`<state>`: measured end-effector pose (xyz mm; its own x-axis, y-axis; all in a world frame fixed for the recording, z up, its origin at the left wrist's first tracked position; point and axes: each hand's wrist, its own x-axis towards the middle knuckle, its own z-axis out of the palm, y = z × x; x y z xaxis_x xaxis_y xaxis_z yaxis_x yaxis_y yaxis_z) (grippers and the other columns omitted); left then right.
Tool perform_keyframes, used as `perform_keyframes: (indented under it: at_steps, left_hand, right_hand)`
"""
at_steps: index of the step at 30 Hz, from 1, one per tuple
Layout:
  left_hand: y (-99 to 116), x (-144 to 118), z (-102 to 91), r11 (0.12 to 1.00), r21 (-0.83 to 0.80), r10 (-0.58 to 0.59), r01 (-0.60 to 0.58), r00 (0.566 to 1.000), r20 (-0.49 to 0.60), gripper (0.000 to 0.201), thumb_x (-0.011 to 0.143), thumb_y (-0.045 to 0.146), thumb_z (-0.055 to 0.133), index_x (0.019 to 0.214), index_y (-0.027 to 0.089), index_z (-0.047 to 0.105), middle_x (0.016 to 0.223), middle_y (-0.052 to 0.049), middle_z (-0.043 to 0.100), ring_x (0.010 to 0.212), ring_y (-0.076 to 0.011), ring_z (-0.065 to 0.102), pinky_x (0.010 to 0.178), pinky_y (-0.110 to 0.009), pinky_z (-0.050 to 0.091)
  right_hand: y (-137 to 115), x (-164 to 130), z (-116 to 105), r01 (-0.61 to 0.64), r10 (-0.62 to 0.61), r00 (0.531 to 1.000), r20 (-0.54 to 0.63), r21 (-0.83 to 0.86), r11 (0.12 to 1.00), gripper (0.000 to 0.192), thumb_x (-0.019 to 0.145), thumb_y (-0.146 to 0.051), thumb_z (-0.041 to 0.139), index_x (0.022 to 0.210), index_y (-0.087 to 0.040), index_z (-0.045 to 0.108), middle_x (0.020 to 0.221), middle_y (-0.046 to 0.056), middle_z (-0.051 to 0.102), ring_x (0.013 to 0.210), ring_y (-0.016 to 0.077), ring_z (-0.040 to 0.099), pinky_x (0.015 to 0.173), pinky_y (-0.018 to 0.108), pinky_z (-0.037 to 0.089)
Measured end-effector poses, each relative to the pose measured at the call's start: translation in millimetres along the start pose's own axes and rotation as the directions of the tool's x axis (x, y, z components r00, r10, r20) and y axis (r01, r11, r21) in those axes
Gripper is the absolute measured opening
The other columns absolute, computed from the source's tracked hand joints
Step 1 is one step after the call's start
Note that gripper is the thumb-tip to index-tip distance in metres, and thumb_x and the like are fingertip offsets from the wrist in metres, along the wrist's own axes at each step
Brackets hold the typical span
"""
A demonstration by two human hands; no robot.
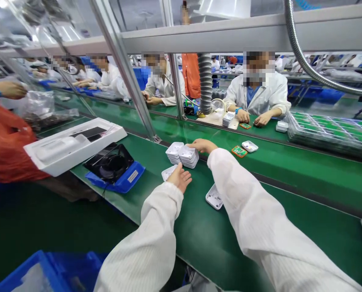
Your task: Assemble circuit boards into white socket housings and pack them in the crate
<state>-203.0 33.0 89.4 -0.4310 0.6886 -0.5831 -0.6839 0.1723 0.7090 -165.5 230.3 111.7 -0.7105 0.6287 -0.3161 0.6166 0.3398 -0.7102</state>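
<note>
Right hand on white casings, no legible writing

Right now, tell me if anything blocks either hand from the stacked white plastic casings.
Nothing visible does. The right hand already rests on the stacked white plastic casings; the left hand, on a single white casing, has only bare green belt before them.

Nothing can be read here. A small white label sits on the front edge of the blue base under the black fan, near the left edge of the green surface, but its print is too small to make out
</note>
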Motion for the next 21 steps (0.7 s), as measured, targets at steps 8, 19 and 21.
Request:
perform_keyframes:
  at_steps: [8, 19, 21]
  left_hand:
    - [18, 53, 42.6, 0.998, 0.058, 0.017, -0.008, 0.988, -0.155, 0.062, 0.092, 0.043, 0.038, 0.144, 0.011, 0.026, 0.149, -0.018, 0.03, 0.137, -0.0252, 0.032, 0.111, -0.037, 0.031]
    - [26, 43, 40.5, 0.998, 0.059, 0.005, 0.01, 0.97, -0.242, 0.043, 0.083, 0.037, 0.056, 0.119, 0.013, 0.051, 0.115, -0.018, 0.058, 0.119, -0.0297, 0.053, 0.094, -0.042, 0.048]
    - [24, 27, 37.5, 0.999, 0.015, 0.044, -0.041, 0.974, -0.224, 0.037, 0.082, 0.035, 0.057, 0.113, 0.016, 0.054, 0.104, -0.013, 0.062, 0.108, -0.0253, 0.06, 0.088, -0.037, 0.052]
  right_hand:
    - [6, 16, 5, -0.006, 0.008, 0.995, 0.094, -0.02, 1.0, 0.058, 0.078, -0.045, 0.068, 0.111, 0.001, 0.058, 0.107, 0.021, 0.062, 0.079, 0.0237, 0.064, 0.07, 0.036, 0.053]
    - [-14, -23, -7, 0.081, -0.067, 0.995, 0.075, -0.198, 0.977, 0.048, 0.079, -0.046, 0.064, 0.099, -0.003, 0.063, 0.102, 0.02, 0.065, 0.079, 0.0265, 0.066, 0.066, 0.034, 0.051]
    - [-24, -44, -9, 0.137, -0.129, 0.99, 0.052, -0.241, 0.961, 0.046, 0.078, -0.047, 0.064, 0.099, -0.006, 0.063, 0.108, 0.019, 0.064, 0.091, 0.0287, 0.064, 0.073, 0.033, 0.05]
